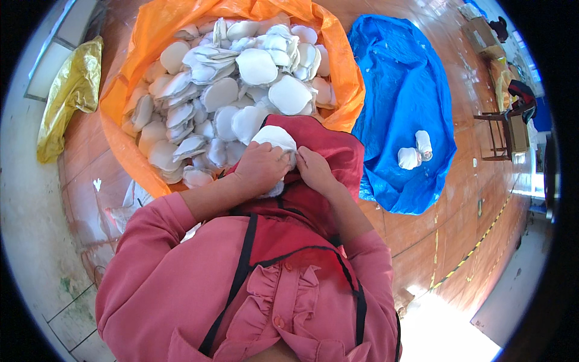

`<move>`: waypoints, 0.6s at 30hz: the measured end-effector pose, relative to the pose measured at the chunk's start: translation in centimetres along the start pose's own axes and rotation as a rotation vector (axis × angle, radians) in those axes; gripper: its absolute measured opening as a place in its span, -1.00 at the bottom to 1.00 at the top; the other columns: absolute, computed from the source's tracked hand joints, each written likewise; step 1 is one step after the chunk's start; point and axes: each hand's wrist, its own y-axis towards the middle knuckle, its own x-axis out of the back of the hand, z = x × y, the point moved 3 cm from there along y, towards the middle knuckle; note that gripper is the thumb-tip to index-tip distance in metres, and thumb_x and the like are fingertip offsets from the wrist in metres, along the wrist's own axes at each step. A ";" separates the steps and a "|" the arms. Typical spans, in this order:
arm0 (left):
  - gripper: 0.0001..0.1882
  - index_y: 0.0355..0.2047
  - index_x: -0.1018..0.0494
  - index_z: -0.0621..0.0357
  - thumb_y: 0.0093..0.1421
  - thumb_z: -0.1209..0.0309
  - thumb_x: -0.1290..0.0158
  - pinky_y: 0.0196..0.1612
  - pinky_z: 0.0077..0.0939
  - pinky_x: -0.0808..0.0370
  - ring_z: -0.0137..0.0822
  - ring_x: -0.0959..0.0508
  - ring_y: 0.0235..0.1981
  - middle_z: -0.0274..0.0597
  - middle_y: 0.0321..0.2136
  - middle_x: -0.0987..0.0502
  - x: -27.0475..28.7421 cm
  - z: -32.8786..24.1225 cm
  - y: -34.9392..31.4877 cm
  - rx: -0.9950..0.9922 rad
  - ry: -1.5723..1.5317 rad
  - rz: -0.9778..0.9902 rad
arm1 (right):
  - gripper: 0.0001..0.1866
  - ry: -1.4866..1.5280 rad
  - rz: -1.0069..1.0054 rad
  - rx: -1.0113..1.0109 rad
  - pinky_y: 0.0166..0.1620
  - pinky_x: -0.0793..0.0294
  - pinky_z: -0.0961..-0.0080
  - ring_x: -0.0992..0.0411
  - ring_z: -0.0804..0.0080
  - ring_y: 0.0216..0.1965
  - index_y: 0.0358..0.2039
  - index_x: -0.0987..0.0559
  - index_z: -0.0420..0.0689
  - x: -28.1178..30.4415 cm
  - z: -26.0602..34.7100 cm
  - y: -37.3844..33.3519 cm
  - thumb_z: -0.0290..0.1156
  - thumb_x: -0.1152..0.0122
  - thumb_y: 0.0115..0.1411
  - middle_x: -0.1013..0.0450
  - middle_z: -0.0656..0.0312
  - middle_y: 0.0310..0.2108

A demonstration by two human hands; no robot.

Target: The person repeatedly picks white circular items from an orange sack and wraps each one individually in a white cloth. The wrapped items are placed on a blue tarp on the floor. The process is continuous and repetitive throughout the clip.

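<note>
A white rounded pad [275,136] lies over my lap on a dark red apron [329,142]. My left hand [264,167] is closed over the pad's near side, fingers curled onto it. At the pad's right edge, my right hand [313,171] pinches the rim, the two hands almost touching. Part of the pad is hidden beneath my left hand, and more white material shows below it. Just beyond my knees, a heap of similar white pads [220,95] fills a large open orange bag [129,154].
Right of the orange bag, a blue plastic bag [401,90] lies spread on the tiled floor [416,244], with a few white bundles [424,142] on it. A yellow sack [72,96] is by the left wall. Far right stand a wooden chair [496,134] and cardboard boxes [480,35].
</note>
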 end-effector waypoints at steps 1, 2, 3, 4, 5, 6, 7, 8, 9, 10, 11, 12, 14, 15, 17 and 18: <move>-0.81 -0.31 -0.56 -0.05 0.15 0.20 -0.08 -0.33 -0.21 -0.43 -0.26 -0.55 -0.35 -0.33 -0.41 -0.51 -0.4 0.3 0.1 0.001 0.001 0.057 | -0.77 0.016 -0.001 0.017 -0.29 -0.37 0.00 -0.43 -0.19 -0.34 -0.36 -0.40 -0.21 0.1 0.2 -0.1 -0.30 0.03 0.32 -0.42 -0.16 -0.45; -0.83 -0.33 -0.55 -0.04 0.15 0.21 -0.07 -0.37 -0.20 -0.44 -0.23 -0.56 -0.38 -0.31 -0.43 -0.52 -0.8 0.8 0.4 0.003 0.002 0.114 | -0.75 0.031 -0.002 0.035 -0.30 -0.37 0.00 -0.43 -0.18 -0.34 -0.37 -0.40 -0.22 0.1 0.4 -0.2 -0.28 0.03 0.32 -0.42 -0.15 -0.45; -0.84 -0.36 -0.54 -0.04 0.15 0.22 -0.06 -0.42 -0.20 -0.44 -0.21 -0.57 -0.41 -0.29 -0.44 -0.54 -1.2 1.1 0.6 0.001 0.004 0.169 | -0.74 0.059 0.002 0.046 -0.30 -0.37 0.00 -0.43 -0.18 -0.35 -0.38 -0.40 -0.22 0.2 0.7 -0.1 -0.28 0.04 0.32 -0.42 -0.15 -0.46; -0.85 -0.39 -0.53 -0.04 0.15 0.23 -0.06 -0.44 -0.20 -0.45 -0.20 -0.58 -0.44 -0.28 -0.47 -0.54 -1.4 1.4 0.6 -0.010 0.020 0.134 | -0.74 0.086 0.006 0.057 -0.30 -0.36 0.01 -0.43 -0.18 -0.35 -0.39 -0.40 -0.22 0.3 1.1 0.0 -0.28 0.04 0.32 -0.42 -0.15 -0.46; -0.86 -0.41 -0.52 -0.03 0.15 0.24 -0.06 -0.47 -0.19 -0.45 -0.19 -0.59 -0.46 -0.27 -0.49 -0.54 -1.6 1.6 0.6 -0.020 0.035 0.098 | -0.73 0.113 0.010 0.067 -0.31 -0.36 0.01 -0.43 -0.18 -0.35 -0.41 -0.40 -0.22 0.2 1.5 0.1 -0.28 0.04 0.33 -0.41 -0.15 -0.46; -0.86 -0.44 -0.51 -0.02 0.15 0.25 -0.05 -0.50 -0.19 -0.46 -0.17 -0.59 -0.49 -0.26 -0.51 -0.54 -1.5 1.9 0.7 -0.031 0.050 0.062 | -0.73 0.126 0.009 0.074 -0.31 -0.36 0.02 -0.43 -0.17 -0.35 -0.41 -0.41 -0.22 0.1 1.8 0.2 -0.27 0.04 0.33 -0.41 -0.14 -0.47; -0.86 -0.43 -0.51 -0.02 0.15 0.25 -0.06 -0.50 -0.19 -0.46 -0.16 -0.59 -0.49 -0.26 -0.51 -0.54 -1.4 2.5 0.9 -0.003 0.029 0.070 | -0.72 0.139 0.009 0.080 -0.31 -0.36 0.03 -0.43 -0.16 -0.36 -0.41 -0.41 -0.22 -0.1 2.2 0.3 -0.27 0.03 0.33 -0.42 -0.14 -0.47; -0.86 -0.43 -0.52 -0.01 0.15 0.24 -0.06 -0.50 -0.20 -0.47 -0.16 -0.59 -0.48 -0.26 -0.52 -0.54 -1.3 3.2 1.3 0.024 0.009 0.077 | -0.72 0.152 0.008 0.087 -0.32 -0.36 0.04 -0.43 -0.16 -0.36 -0.41 -0.41 -0.22 -0.2 2.5 0.4 -0.26 0.03 0.33 -0.42 -0.13 -0.47; -0.86 -0.42 -0.52 -0.01 0.14 0.24 -0.07 -0.50 -0.20 -0.47 -0.15 -0.59 -0.47 -0.26 -0.52 -0.54 -1.2 3.7 1.4 0.050 -0.014 0.084 | -0.72 0.171 0.006 0.087 -0.32 -0.37 0.04 -0.43 -0.15 -0.36 -0.40 -0.42 -0.22 -0.2 2.6 0.5 -0.26 0.03 0.33 -0.42 -0.12 -0.47; -0.86 -0.42 -0.52 0.01 0.14 0.25 -0.07 -0.49 -0.21 -0.48 -0.14 -0.59 -0.46 -0.24 -0.49 -0.54 -1.1 3.7 1.3 0.052 -0.025 0.066 | -0.73 0.190 0.003 0.088 -0.32 -0.37 0.05 -0.44 -0.14 -0.36 -0.39 -0.42 -0.22 -0.2 2.7 0.6 -0.26 0.02 0.33 -0.43 -0.12 -0.46; -0.86 -0.42 -0.51 0.02 0.13 0.26 -0.08 -0.49 -0.21 -0.49 -0.14 -0.59 -0.45 -0.23 -0.47 -0.53 -1.1 3.5 1.1 0.054 -0.036 0.048 | -0.73 0.209 0.000 0.088 -0.32 -0.37 0.06 -0.44 -0.14 -0.36 -0.38 -0.43 -0.22 -0.2 2.8 0.7 -0.26 0.02 0.33 -0.43 -0.11 -0.46; -0.86 -0.42 -0.51 0.03 0.13 0.27 -0.08 -0.48 -0.22 -0.50 -0.14 -0.59 -0.43 -0.21 -0.44 -0.52 -0.9 3.3 0.8 0.058 -0.050 0.031 | -0.74 0.221 -0.052 0.046 -0.32 -0.38 0.07 -0.44 -0.13 -0.37 -0.38 -0.43 -0.22 -0.2 2.6 0.5 -0.27 0.00 0.32 -0.43 -0.11 -0.47; -0.86 -0.40 -0.51 0.06 0.12 0.28 -0.09 -0.48 -0.22 -0.50 -0.14 -0.58 -0.41 -0.18 -0.41 -0.49 -0.2 3.0 0.3 0.046 -0.060 -0.047 | -0.76 0.242 -0.158 -0.040 -0.31 -0.39 0.08 -0.44 -0.12 -0.38 -0.37 -0.44 -0.21 -0.6 2.4 -0.1 -0.28 -0.02 0.32 -0.43 -0.10 -0.48; -0.85 -0.38 -0.51 0.07 0.11 0.29 -0.09 -0.48 -0.22 -0.50 -0.14 -0.57 -0.40 -0.16 -0.40 -0.48 0.1 2.8 0.2 0.042 -0.066 -0.087 | -0.77 0.254 -0.178 -0.048 -0.30 -0.40 0.12 -0.45 -0.09 -0.36 -0.36 -0.44 -0.21 -0.8 2.4 -0.1 -0.29 -0.05 0.31 -0.43 -0.08 -0.46; -0.84 -0.32 -0.50 0.10 0.13 0.32 -0.08 -0.47 -0.21 -0.51 -0.12 -0.56 -0.40 -0.15 -0.40 -0.45 -0.3 2.8 0.2 0.027 -0.125 -0.182 | -0.80 0.279 -0.220 -0.063 -0.28 -0.43 0.19 -0.47 -0.02 -0.34 -0.33 -0.44 -0.21 -1.2 2.4 -0.2 -0.32 -0.10 0.30 -0.45 -0.04 -0.43; -0.82 -0.28 -0.49 0.11 0.13 0.33 -0.08 -0.46 -0.20 -0.51 -0.11 -0.55 -0.40 -0.14 -0.40 -0.43 -0.2 2.8 0.3 0.017 -0.151 -0.229 | -0.81 0.327 -0.227 -0.079 -0.26 -0.44 0.23 -0.48 0.01 -0.32 -0.29 -0.42 -0.21 -1.5 2.4 -0.1 -0.33 -0.12 0.29 -0.45 -0.03 -0.40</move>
